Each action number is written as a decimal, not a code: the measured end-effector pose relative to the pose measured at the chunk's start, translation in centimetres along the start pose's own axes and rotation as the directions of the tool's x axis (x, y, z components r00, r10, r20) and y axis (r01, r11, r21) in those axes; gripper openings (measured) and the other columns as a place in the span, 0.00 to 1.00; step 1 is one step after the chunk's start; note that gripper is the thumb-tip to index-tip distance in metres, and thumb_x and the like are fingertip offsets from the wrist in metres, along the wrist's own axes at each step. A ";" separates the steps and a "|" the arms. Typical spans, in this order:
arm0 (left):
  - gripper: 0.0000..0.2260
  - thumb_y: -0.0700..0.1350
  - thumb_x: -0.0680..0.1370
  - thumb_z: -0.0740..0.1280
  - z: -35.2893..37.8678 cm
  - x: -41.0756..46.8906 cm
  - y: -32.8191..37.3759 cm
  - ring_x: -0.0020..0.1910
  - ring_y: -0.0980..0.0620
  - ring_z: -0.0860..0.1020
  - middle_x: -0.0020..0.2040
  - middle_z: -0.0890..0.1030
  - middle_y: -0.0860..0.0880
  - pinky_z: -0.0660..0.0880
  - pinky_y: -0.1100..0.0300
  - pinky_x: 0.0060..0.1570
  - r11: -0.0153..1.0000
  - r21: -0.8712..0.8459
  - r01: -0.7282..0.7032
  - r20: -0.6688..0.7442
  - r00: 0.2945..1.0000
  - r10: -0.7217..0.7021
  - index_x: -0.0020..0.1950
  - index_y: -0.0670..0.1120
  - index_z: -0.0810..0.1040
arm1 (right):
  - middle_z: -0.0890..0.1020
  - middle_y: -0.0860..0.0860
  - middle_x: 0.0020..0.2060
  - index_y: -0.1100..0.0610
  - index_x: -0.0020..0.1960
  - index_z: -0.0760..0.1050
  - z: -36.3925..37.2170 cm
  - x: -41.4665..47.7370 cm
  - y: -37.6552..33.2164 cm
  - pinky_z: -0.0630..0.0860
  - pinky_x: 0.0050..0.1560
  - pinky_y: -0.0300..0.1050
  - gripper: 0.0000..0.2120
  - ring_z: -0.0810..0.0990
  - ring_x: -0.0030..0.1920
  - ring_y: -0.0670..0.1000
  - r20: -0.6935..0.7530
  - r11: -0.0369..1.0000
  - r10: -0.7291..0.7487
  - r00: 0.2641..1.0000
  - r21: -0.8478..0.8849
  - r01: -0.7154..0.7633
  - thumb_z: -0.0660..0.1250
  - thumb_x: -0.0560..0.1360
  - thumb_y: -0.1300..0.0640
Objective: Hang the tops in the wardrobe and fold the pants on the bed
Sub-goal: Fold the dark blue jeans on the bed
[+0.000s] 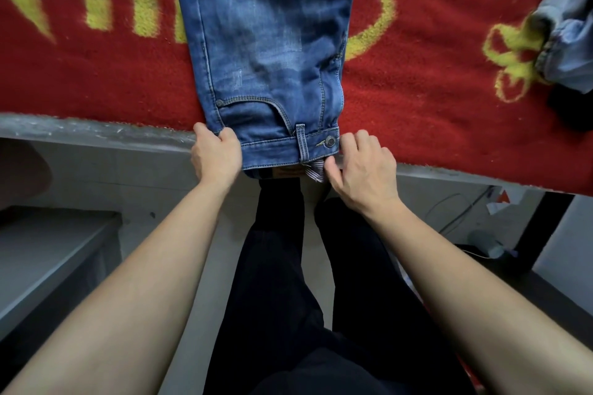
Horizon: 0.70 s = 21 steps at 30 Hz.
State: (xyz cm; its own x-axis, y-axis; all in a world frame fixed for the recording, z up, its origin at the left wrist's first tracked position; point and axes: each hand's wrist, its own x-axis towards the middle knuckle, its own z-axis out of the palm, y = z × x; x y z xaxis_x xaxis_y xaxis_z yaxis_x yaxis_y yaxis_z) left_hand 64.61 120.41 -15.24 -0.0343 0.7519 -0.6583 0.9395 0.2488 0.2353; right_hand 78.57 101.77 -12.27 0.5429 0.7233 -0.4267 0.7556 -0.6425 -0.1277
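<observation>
"Red blanket (96,80) with big yellow shapes covers the bed, and a grey box (48,250) sits low on the left. Where are the jeans (266,42)?"

"Flat on the blanket in the middle. The legs point away, and the top band hangs just over the near edge of the bed."

"What is the left hand (216,154) doing?"

"Its fingers are curled round the left corner of the band, holding it."

"And the right hand (362,170)?"

"Its fingers are bent at the other end, just beside the metal button (330,140). I think it pinches the band there, but that grip is partly hidden."

"What is far over on the right?"

"A pale blue piece of clothing (564,26) in a heap, with something dark (574,112) under it."

"Will the jeans be hard to fold?"

"Probably not. They look thick and a bit heavy, but soft — they should bend easily and stay where you put them, not slide. The two corners of the band seem the best place to hold, because the band is the stiffest part. Lift both ends together, or one side will sag."
</observation>
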 end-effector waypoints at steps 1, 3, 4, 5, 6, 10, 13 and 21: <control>0.14 0.43 0.79 0.56 0.0 0.0 0.0 0.55 0.37 0.75 0.56 0.78 0.36 0.64 0.53 0.46 1.000 0.005 0.001 -0.005 1.000 -0.001 0.61 0.37 0.69 | 0.75 0.57 0.42 0.60 0.48 0.74 -0.2 0.2 0.3 0.71 0.36 0.54 0.15 0.76 0.42 0.61 0.011 1.000 -0.006 1.000 0.004 0.006 0.64 0.76 0.46; 0.14 0.44 0.79 0.56 0.1 0.0 0.1 0.55 0.37 0.75 0.57 0.78 0.35 0.64 0.53 0.46 1.000 0.015 0.003 -0.010 1.000 -0.003 0.62 0.37 0.68 | 0.76 0.57 0.42 0.59 0.49 0.74 -0.3 0.5 0.7 0.71 0.36 0.53 0.14 0.76 0.42 0.60 -0.026 0.994 -0.110 0.994 -0.008 0.109 0.64 0.77 0.47; 0.14 0.44 0.79 0.56 0.0 -0.1 0.2 0.55 0.37 0.75 0.57 0.78 0.36 0.64 0.53 0.46 1.000 0.020 0.004 -0.011 1.000 -0.004 0.62 0.37 0.68 | 0.77 0.56 0.41 0.58 0.48 0.75 -0.4 0.6 0.8 0.71 0.35 0.53 0.12 0.77 0.41 0.60 -0.062 0.982 -0.191 0.980 -0.021 0.190 0.63 0.78 0.48; 0.14 0.44 0.79 0.56 0.0 -0.2 0.2 0.55 0.37 0.75 0.57 0.78 0.36 0.64 0.53 0.46 1.000 0.022 0.008 -0.012 1.000 -0.007 0.62 0.37 0.68 | 0.77 0.56 0.40 0.57 0.47 0.75 -0.4 0.7 1.0 0.70 0.35 0.52 0.11 0.77 0.40 0.60 -0.108 0.963 -0.269 0.957 -0.037 0.266 0.63 0.78 0.49; 0.15 0.44 0.79 0.56 0.0 -0.2 0.2 0.56 0.37 0.75 0.58 0.78 0.36 0.64 0.53 0.46 1.000 0.019 0.013 -0.011 1.000 -0.012 0.62 0.37 0.69 | 0.76 0.55 0.38 0.56 0.46 0.74 -0.4 0.9 1.2 0.70 0.34 0.52 0.10 0.76 0.39 0.59 -0.162 0.943 -0.334 0.929 -0.053 0.330 0.63 0.79 0.50; 0.14 0.45 0.79 0.58 0.0 -0.3 0.5 0.56 0.36 0.75 0.57 0.78 0.36 0.67 0.51 0.50 1.000 0.017 0.016 0.012 1.000 -0.016 0.60 0.38 0.70 | 0.75 0.53 0.36 0.55 0.45 0.72 0.3 0.0 2.7 0.69 0.40 0.52 0.07 0.73 0.38 0.58 -0.201 0.919 -0.393 0.898 -0.110 0.377 0.67 0.76 0.53; 0.14 0.45 0.79 0.60 0.0 -0.8 0.2 0.58 0.33 0.75 0.58 0.78 0.34 0.70 0.48 0.55 0.995 0.096 -0.004 0.086 0.996 -0.004 0.61 0.37 0.69 | 0.80 0.54 0.41 0.56 0.52 0.76 0.8 -0.4 2.6 0.74 0.43 0.52 0.09 0.79 0.42 0.59 0.215 0.939 -0.263 0.941 -0.165 0.301 0.70 0.74 0.54; 0.17 0.37 0.73 0.61 -0.7 -1.5 2.3 0.65 0.35 0.68 0.66 0.70 0.37 0.65 0.43 0.61 1.000 -0.005 -0.004 -0.089 0.996 0.004 0.62 0.40 0.67 | 0.77 0.59 0.46 0.59 0.50 0.77 -5.0 5.6 4.2 0.73 0.43 0.55 0.18 0.77 0.44 0.61 0.066 0.955 -0.294 0.953 -0.010 0.295 0.55 0.79 0.46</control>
State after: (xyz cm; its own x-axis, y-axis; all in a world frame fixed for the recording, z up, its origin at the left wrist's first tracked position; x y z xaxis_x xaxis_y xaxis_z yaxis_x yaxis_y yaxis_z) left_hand 66.60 120.24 -13.19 -0.0605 0.8040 -0.5915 0.9381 0.2483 0.2416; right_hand 86.66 104.43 -10.69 0.2712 0.8619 -0.4284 0.8859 -0.3976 -0.2391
